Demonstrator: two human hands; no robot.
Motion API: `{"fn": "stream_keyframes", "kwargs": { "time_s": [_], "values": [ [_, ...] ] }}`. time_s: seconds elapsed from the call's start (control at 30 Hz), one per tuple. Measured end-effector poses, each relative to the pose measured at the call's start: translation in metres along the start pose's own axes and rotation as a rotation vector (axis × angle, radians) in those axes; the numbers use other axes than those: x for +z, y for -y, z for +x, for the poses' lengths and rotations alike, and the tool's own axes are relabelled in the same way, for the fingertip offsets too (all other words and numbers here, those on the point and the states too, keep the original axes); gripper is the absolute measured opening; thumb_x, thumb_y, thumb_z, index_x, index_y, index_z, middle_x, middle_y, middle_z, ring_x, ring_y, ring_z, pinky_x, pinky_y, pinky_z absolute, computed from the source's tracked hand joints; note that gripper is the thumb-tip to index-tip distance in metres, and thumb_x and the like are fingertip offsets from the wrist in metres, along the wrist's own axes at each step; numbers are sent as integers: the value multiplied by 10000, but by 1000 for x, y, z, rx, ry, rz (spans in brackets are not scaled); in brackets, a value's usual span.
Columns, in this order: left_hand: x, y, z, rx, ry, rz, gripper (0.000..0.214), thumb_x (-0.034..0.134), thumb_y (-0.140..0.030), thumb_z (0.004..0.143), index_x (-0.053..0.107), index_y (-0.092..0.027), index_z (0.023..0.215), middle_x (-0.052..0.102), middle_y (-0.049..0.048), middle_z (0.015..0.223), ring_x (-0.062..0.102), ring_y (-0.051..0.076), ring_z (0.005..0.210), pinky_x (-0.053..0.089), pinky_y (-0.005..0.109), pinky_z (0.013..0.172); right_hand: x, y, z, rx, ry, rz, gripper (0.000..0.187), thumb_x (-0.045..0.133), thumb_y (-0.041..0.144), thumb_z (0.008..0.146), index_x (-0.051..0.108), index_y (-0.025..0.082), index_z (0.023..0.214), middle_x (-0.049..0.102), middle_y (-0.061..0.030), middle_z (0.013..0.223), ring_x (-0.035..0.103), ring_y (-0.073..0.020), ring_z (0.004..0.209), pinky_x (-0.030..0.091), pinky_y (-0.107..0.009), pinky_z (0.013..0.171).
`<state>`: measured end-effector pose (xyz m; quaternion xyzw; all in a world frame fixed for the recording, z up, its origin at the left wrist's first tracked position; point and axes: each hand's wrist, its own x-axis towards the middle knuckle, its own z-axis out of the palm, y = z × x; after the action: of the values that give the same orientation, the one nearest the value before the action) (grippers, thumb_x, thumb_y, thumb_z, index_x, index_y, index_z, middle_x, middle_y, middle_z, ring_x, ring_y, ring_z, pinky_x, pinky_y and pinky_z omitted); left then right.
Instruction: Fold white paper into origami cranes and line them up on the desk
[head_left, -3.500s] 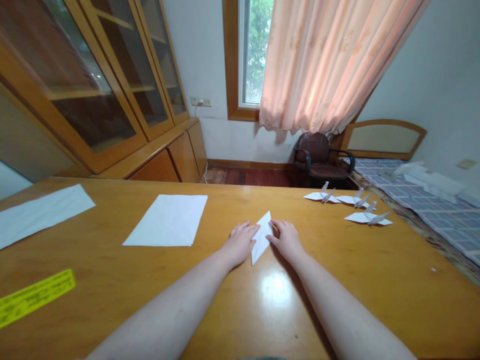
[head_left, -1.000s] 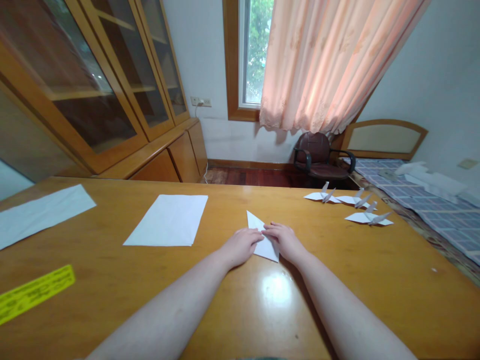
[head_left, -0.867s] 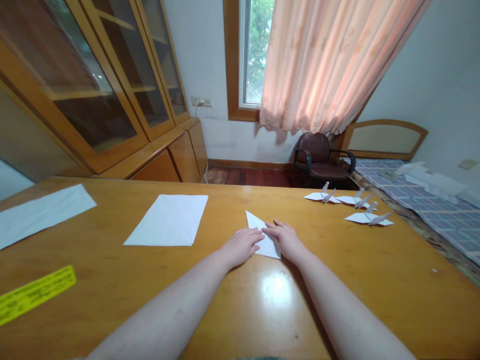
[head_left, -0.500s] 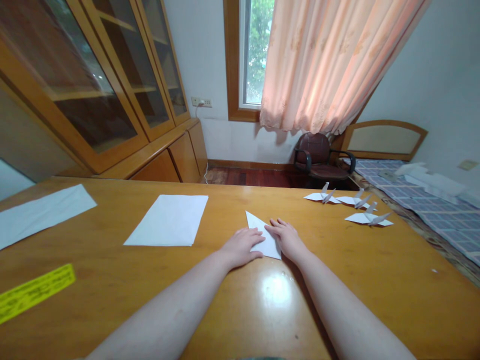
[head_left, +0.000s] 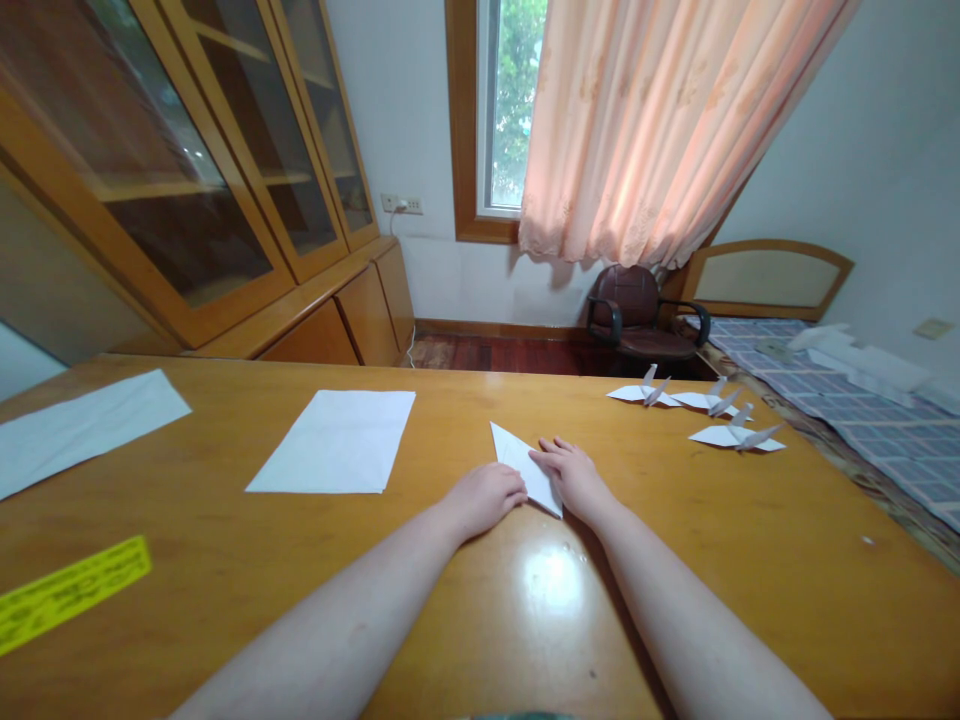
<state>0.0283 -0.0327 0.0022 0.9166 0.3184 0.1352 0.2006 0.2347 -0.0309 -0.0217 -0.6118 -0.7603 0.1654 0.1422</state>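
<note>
A small piece of folded white paper [head_left: 511,447] lies on the wooden table in front of me, pointed at its far left end and at its near right corner. My left hand [head_left: 486,498] has its fingers curled closed at the paper's near left edge, gripping it there. Part of the sheet is hidden under those fingers. From the other side my right hand [head_left: 573,482] rests on the paper's right edge, fingers stretched out flat.
A square stack of white paper [head_left: 334,440] lies to the left, with a long white sheet [head_left: 90,425] beyond it. Near it is a yellow label strip [head_left: 75,592]. Three folded paper cranes [head_left: 739,436] stand at the table's far right. A chair [head_left: 634,310] is behind the table.
My left hand's fingers have drawn back from lying across the paper and curled at its near left edge. The paper's near side looks narrower now. My right hand stays in place.
</note>
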Motion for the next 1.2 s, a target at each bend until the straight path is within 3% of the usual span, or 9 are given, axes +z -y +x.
{"fn": "stream_keyframes", "kwargs": {
  "time_s": [0.27, 0.43, 0.73, 0.93, 1.2],
  "values": [
    [2, 0, 0, -151, -87, -65, 164, 513, -208, 821, 674, -190, 802, 684, 30, 862, 611, 149, 792, 452, 239, 727, -2, 5, -2, -2, -65, 53, 331, 414, 245, 902, 644, 303, 1133, 548, -22, 1303, 409, -256, 1283, 302, -489, 1051],
    [3, 6, 0, -227, -137, -179, 139, 544, -213, 774, 676, -186, 742, 676, 22, 804, 603, 141, 756, 445, 234, 710, -2, 7, -2, -108, -157, 185, 291, 501, 194, 824, 689, 254, 1037, 646, -34, 1168, 532, -219, 1164, 385, -396, 1011],
    [-1, 5, -3, -241, -122, -267, 122, 561, -237, 764, 668, -184, 741, 674, 24, 826, 599, 153, 784, 450, 256, 744, -6, 14, -6, -106, -153, 221, 267, 537, 199, 795, 692, 232, 1010, 680, -58, 1083, 570, -222, 1084, 412, -374, 961],
    [-3, 4, -2, -190, -142, -233, 149, 526, -192, 793, 673, -187, 816, 668, 47, 1002, 595, 166, 929, 451, 275, 846, -9, 16, -7, -87, -129, 217, 261, 544, 227, 806, 686, 229, 1024, 672, -57, 1100, 562, -221, 1088, 394, -366, 979],
    [0, 9, 2, -134, -69, -98, 127, 522, -184, 828, 649, -177, 827, 658, 58, 969, 586, 171, 933, 442, 282, 879, -9, 16, -6, -75, -125, 278, 341, 412, 366, 904, 680, 197, 1032, 676, -77, 1077, 580, -216, 1029, 403, -355, 940]
  ]
}}
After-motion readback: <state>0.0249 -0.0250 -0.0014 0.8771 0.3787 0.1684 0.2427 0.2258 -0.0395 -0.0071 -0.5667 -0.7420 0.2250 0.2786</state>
